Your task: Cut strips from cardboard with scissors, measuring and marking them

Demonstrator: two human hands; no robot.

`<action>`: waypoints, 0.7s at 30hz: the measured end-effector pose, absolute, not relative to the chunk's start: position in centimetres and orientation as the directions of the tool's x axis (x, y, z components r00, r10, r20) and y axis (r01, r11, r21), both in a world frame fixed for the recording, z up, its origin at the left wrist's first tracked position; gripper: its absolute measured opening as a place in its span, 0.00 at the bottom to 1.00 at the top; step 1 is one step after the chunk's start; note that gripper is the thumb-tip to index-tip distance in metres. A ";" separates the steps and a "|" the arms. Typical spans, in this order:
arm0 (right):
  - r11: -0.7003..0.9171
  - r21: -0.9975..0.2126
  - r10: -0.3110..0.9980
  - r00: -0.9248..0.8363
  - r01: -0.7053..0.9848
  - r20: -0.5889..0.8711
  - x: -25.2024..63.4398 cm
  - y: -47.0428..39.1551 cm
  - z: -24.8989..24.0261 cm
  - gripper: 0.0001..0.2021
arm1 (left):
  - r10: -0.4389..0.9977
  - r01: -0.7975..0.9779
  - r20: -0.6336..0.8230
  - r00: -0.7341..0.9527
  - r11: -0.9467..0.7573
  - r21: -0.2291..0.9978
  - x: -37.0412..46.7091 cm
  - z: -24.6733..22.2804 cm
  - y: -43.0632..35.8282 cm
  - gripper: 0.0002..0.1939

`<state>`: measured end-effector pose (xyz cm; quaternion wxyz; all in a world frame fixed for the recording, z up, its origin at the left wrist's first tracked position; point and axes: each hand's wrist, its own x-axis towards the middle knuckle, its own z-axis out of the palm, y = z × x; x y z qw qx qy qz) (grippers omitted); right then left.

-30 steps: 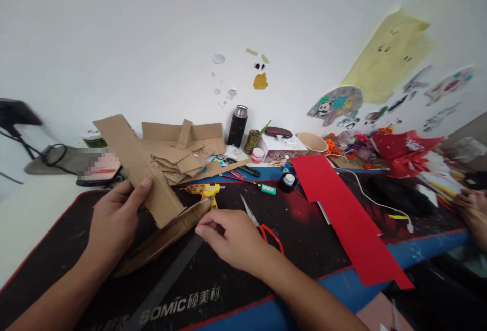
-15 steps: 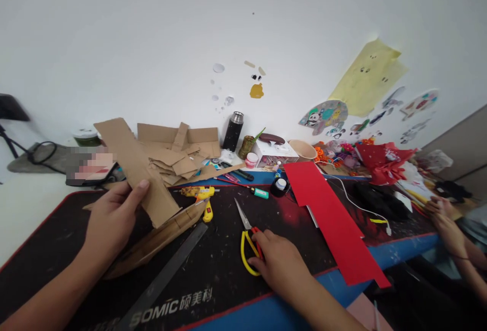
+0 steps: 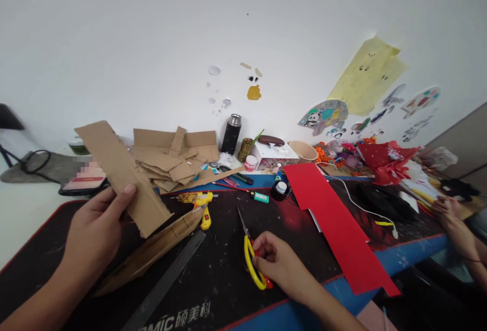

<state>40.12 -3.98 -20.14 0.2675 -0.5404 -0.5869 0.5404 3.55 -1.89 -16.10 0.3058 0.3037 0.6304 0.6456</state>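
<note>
My left hand (image 3: 99, 219) grips a flat cardboard strip (image 3: 122, 176) near its lower half, thumb on top. Under it on the black mat lies a curved cardboard piece (image 3: 152, 252), beside a dark ruler (image 3: 167, 277). My right hand (image 3: 279, 260) has its fingers curled at the handles of scissors (image 3: 253, 262) with yellow and red grips, whose blades point away from me. A yellow glue gun (image 3: 200, 199) rests beyond the curved piece. To the right of the scissors lies a long red sheet (image 3: 329, 219).
Cardboard scraps (image 3: 171, 161), a black thermos (image 3: 232, 135), a green lighter (image 3: 259, 197) and a black ink bottle (image 3: 280, 189) line the back. At the far right another person's hands (image 3: 452, 219) rest by a white cable (image 3: 355, 201) and black cloth.
The cardboard strip and my left hand have moved left. My right hand has shifted slightly, and the scissors have turned, with their handles nearer the mat's front edge.
</note>
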 end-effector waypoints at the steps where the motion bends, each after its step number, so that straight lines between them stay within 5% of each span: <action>1: -0.231 -0.945 0.916 -0.277 0.229 -0.291 40.1 -3.8 -20.0 0.18 | 0.782 -0.146 -0.067 -0.619 -0.031 0.989 4.0 -15.6 -1.8 0.36; 4: -0.344 -0.933 0.897 -0.333 -0.109 -0.292 39.1 -3.2 -19.3 0.25 | 0.825 -0.370 -0.186 -0.534 -0.030 0.929 5.8 -14.0 -1.6 0.36; 9: -0.322 -0.830 0.862 -0.503 -0.456 -0.058 34.3 -1.8 -18.6 0.31 | 0.922 -0.462 -0.204 -0.330 0.031 0.887 9.1 -12.7 -0.2 0.29; 17: -0.333 -0.776 0.788 -0.610 -0.536 0.083 28.1 2.3 -17.6 0.27 | 0.924 -0.372 -0.018 -0.382 -0.135 0.918 8.8 -12.8 2.5 0.25; 21: -0.388 -0.794 0.717 -0.694 -0.468 0.059 27.2 3.9 -18.9 0.35 | 0.906 -0.261 0.035 -0.423 -0.158 0.952 7.1 -13.2 3.4 0.28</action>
